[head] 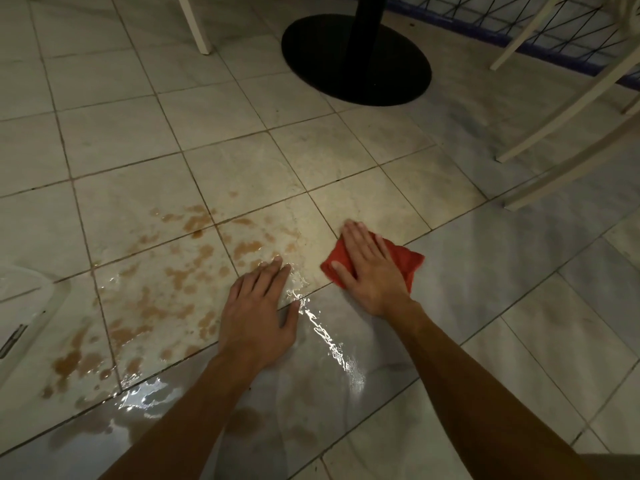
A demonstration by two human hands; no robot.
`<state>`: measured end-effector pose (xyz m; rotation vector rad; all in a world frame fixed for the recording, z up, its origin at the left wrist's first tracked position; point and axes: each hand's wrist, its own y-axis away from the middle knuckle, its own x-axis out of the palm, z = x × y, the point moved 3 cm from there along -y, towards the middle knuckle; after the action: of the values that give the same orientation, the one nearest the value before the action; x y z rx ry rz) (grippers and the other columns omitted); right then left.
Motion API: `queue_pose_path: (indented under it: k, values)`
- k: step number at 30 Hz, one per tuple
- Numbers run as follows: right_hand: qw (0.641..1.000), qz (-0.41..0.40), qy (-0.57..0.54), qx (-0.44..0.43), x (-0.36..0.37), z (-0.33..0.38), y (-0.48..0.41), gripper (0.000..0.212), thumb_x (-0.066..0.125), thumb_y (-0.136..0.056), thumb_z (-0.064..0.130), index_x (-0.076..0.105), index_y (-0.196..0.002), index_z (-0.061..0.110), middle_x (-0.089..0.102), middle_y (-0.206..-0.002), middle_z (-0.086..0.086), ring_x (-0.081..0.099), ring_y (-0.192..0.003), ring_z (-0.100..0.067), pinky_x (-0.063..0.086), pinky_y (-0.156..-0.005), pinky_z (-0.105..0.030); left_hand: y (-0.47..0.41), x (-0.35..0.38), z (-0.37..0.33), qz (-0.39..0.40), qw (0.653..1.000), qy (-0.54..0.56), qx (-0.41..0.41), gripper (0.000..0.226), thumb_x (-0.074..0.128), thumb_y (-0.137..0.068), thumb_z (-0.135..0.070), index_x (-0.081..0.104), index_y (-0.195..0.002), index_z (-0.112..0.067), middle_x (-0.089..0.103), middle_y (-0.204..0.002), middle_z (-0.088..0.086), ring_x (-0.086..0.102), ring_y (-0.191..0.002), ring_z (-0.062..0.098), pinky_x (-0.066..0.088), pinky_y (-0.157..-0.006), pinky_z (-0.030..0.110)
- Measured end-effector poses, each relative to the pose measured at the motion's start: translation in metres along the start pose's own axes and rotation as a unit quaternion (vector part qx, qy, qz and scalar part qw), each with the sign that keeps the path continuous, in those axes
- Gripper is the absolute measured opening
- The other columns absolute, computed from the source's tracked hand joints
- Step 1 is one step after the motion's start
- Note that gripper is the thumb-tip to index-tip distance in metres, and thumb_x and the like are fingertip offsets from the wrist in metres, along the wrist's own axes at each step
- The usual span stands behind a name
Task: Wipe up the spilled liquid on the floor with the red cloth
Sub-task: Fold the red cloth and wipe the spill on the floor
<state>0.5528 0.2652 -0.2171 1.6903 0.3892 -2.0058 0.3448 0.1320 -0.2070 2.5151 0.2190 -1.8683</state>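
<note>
1. Head view: the person's right hand (369, 268) lies flat, fingers spread, and presses the small crumpled red cloth (403, 263) onto the pale tiled floor (114, 133). The cloth sits under the palm, on a grout line where a cream tile meets a grey one. The grip here is a flat press, not a pinch.
2. Head view: the left hand (258, 313) rests flat on the floor with fingers straight and close together. It holds nothing. It looks like it props the body up. Its fingertips touch the wet, shiny edge of the spill.
3. Head view: the brown spilled liquid (166, 289) lies in many blotches and puddles to the left of both hands. A shiny wet streak runs between the two hands. The cloth sits at the right edge of the wet part, beside the brown blotches and not on them.
4. Head view: a round black table base (356, 60) and some white chair legs (561, 109) stand farther off, well apart from the spill.
5. The step in hand looks like wiping, and I think most of the mess is not yet cleaned.
6. The next move calls for sliding the cloth left into the brown puddles, pressing down flat. The left hand may need to shift, since it sits in the way.
</note>
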Motion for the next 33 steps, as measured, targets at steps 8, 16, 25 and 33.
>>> queue_pose_path:
  k: [8,16,25,33]
  values:
    - [0.998,-0.001,0.001,-0.065,0.006,0.039,0.001,0.086,0.02,-0.111,0.071,0.0,-0.176,0.017,-0.01,-0.184,0.002,-0.017,-0.168,-0.01,-0.004,-0.138,-0.047,0.001,-0.002,-0.002,0.013,1.0,-0.001,-0.004,0.069,0.04,-0.099,-0.056,0.047,-0.158,-0.022,0.043,-0.166,-0.002,0.04,-0.149,0.022,0.027,-0.124,0.043]
    - [0.994,-0.017,-0.005,0.106,0.004,0.01,-0.011,0.084,0.015,-0.113,0.068,-0.009,-0.175,0.017,-0.016,-0.183,-0.001,-0.022,-0.168,-0.016,-0.01,-0.137,-0.047,0.003,-0.002,-0.008,0.016,1.0,0.011,-0.02,0.071,0.039,-0.095,-0.052,0.047,-0.159,-0.02,0.041,-0.167,-0.001,0.038,-0.151,0.024,0.029,-0.125,0.047]
    - [0.999,-0.016,-0.004,0.028,-0.001,-0.022,0.04,0.081,0.019,-0.113,0.069,-0.002,-0.176,0.024,-0.011,-0.184,0.004,-0.015,-0.169,-0.01,-0.004,-0.139,-0.046,0.006,-0.002,-0.007,0.011,1.0,0.001,-0.012,0.069,0.039,-0.097,-0.051,0.049,-0.157,-0.018,0.044,-0.166,0.003,0.041,-0.149,0.026,0.033,-0.123,0.05]
    - [0.998,-0.016,-0.011,0.058,0.005,0.003,0.05,0.08,0.013,-0.113,0.066,-0.007,-0.175,0.02,-0.016,-0.183,0.001,-0.021,-0.168,-0.012,-0.01,-0.137,-0.044,0.009,0.0,-0.018,0.02,0.999,0.005,-0.026,0.072,0.036,-0.096,-0.052,0.044,-0.16,-0.02,0.037,-0.17,0.005,0.035,-0.155,0.028,0.025,-0.127,0.055]
